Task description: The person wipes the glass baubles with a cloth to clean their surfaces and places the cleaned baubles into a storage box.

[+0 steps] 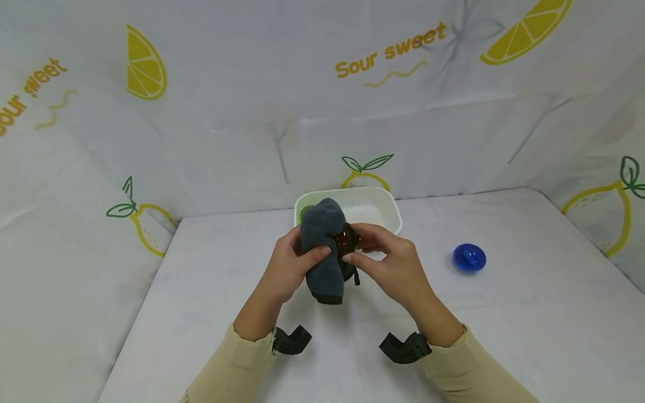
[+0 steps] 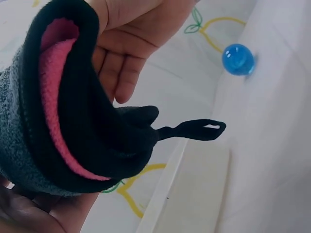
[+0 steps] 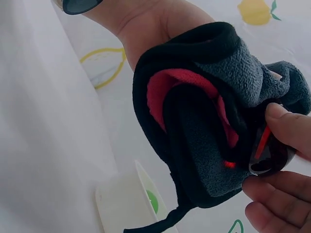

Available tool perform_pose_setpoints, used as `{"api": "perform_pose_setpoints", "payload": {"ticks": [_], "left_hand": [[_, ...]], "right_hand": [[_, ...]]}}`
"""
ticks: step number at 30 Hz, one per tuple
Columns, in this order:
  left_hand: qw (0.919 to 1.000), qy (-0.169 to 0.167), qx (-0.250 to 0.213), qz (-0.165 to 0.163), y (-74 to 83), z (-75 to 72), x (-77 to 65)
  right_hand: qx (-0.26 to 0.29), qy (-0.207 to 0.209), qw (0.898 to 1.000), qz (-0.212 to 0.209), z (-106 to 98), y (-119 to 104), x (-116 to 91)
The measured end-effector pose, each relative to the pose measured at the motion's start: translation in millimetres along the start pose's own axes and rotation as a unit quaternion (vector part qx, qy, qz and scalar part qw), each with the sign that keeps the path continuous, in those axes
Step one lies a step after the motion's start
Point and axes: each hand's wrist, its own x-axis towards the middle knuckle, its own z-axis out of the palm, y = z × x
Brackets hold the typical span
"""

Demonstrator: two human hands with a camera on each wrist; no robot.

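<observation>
A folded blue-grey cloth (image 1: 324, 246) with black edging and a pink inner side (image 3: 170, 80) is held up over the table. My left hand (image 1: 289, 267) grips it from the left, thumb across its front. My right hand (image 1: 392, 258) pinches a dark red, glassy rounded object (image 3: 272, 153) between thumb and fingers, against the cloth's folds. Part of that object is hidden by cloth and fingertips. A black hanging loop (image 2: 201, 129) dangles from the cloth's edge.
Behind the hands stands a white tray (image 1: 388, 210) with a green object (image 1: 305, 211) at its left end, partly covered by the cloth. A shiny blue ball (image 1: 469, 258) lies on the white tabletop (image 1: 529, 313) to the right. A lemon-print curtain (image 1: 227, 112) rises behind.
</observation>
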Motion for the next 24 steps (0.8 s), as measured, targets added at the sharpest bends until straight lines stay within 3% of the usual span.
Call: {"api": "perform_pose_setpoints", "payload": {"ticks": [8, 15, 19, 24], "left_hand": [[0.9993, -0.002, 0.031, 0.019, -1.3, 1.4, -0.7], [0.9981, -0.016, 0.035, 0.047, -3.5, 2.2, -0.7], [0.9982, -0.015, 0.033, 0.049, -2.7, 3.3, -0.9], [0.9986, -0.004, 0.035, 0.04, -0.8, 4.5, -1.2]], "right_hand": [[0.01, 0.003, 0.997, 0.074, 0.5, 0.0, -0.9], [0.043, -0.012, 0.989, 0.143, -1.0, -0.5, 0.5], [0.044, -0.023, 0.983, 0.179, -1.4, -1.5, 2.1], [0.06, -0.04, 0.979, 0.192, -1.6, -1.1, 3.1]]}}
